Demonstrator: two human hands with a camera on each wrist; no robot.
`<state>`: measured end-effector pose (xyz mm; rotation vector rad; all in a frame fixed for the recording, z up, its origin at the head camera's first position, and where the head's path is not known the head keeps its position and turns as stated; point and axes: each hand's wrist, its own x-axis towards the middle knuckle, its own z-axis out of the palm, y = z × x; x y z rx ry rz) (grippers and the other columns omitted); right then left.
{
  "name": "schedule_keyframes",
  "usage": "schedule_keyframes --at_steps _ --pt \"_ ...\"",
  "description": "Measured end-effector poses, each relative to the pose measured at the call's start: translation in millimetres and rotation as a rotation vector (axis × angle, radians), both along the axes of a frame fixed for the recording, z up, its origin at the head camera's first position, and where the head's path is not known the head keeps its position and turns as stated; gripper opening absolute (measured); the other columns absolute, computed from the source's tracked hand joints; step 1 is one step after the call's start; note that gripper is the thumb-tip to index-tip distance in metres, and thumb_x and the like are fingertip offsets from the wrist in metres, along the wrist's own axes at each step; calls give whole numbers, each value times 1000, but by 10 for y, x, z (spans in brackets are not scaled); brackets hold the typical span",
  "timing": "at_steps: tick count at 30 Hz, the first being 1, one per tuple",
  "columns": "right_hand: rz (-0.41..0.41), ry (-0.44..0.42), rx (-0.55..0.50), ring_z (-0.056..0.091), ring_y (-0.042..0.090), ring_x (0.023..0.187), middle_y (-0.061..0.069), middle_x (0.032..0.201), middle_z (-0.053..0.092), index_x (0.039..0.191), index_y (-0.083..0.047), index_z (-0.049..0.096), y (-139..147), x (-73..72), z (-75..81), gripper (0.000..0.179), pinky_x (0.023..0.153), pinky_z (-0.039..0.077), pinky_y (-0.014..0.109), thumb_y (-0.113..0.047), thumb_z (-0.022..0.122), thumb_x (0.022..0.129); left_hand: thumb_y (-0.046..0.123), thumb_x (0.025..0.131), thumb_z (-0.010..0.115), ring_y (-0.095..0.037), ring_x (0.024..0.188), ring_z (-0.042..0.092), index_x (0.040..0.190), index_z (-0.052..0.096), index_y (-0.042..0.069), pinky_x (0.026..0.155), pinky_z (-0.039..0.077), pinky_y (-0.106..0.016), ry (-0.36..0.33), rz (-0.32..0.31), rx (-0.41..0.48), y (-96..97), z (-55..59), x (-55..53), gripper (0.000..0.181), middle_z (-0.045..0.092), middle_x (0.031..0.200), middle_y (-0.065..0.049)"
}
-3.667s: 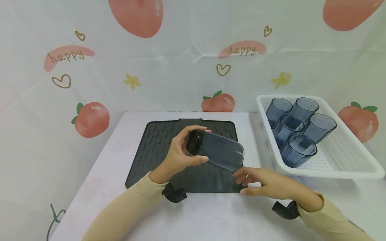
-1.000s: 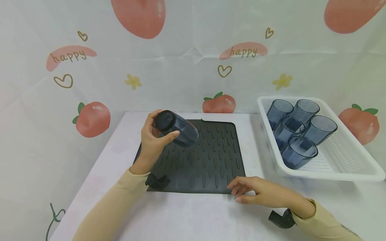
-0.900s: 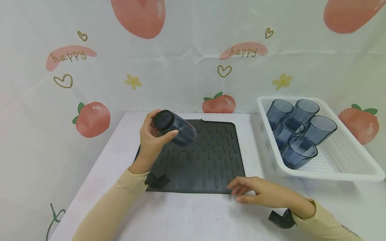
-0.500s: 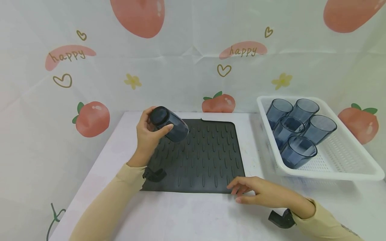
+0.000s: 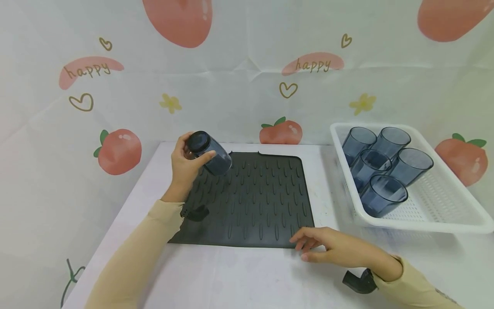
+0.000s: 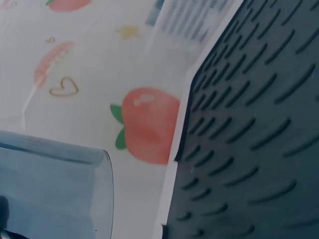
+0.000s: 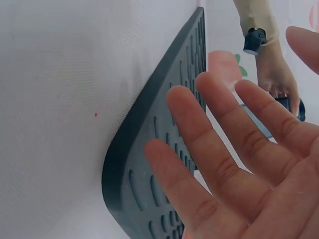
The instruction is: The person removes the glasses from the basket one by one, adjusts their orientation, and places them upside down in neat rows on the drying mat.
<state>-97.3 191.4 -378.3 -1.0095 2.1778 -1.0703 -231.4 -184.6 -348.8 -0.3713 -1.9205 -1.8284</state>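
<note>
My left hand (image 5: 184, 167) grips a blue-tinted clear cup (image 5: 219, 162) near its dark base, thumb on the near side. The cup is tilted, its base up to the left and its mouth down to the right, above the far left part of a black ridged drying mat (image 5: 254, 201). In the left wrist view the cup's mouth end (image 6: 60, 184) shows at the lower left, apart from the mat. At the mat's near right corner my right hand (image 5: 332, 246) holds nothing, its fingers relaxed; the right wrist view shows them spread beside the mat's edge.
A white plastic basket (image 5: 444, 210) stands on the right with several blue-tinted cups (image 5: 386, 195) gathered at its left side, mouths up. Behind the white table (image 5: 239, 274) hangs a backdrop printed with peaches and hearts.
My left hand has carried the cup left and farther back, from over the mat's middle to its far left, turning the base upward. The right hand drew slightly nearer, then stayed almost still.
</note>
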Motion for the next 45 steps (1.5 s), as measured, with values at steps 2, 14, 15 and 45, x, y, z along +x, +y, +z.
schedule_keyframes --at_steps 2,14,15,45 --pt "-3 1 2 62 10 104 -2 111 65 124 -13 56 -2 7 -2 31 87 53 29 -29 59 97 -5 76 77 -9 101 59 131 51 8 80 49 -19 -33 22 -4 -33 -2 -45 62 60 111 8" --pt "13 25 -22 63 11 103 0 110 66 124 -10 56 -9 13 -20 30 88 54 28 -25 59 98 4 77 80 -5 100 55 135 49 6 82 45 -19 -135 119 -98 -115 -36 -189 66 57 111 9" --pt "15 25 -26 63 11 103 1 110 66 124 -10 56 -8 12 -20 30 88 54 28 -24 59 98 6 77 80 -5 101 55 135 49 7 83 45 -19 -135 123 -108 -113 -39 -192 66 57 113 8" --pt "26 17 -30 63 3 100 1 109 66 123 -8 56 -24 14 -17 32 88 55 26 -27 58 98 19 76 83 -27 117 54 139 47 10 97 47 -41 -274 204 -234 -107 -329 -390 73 57 130 -14"
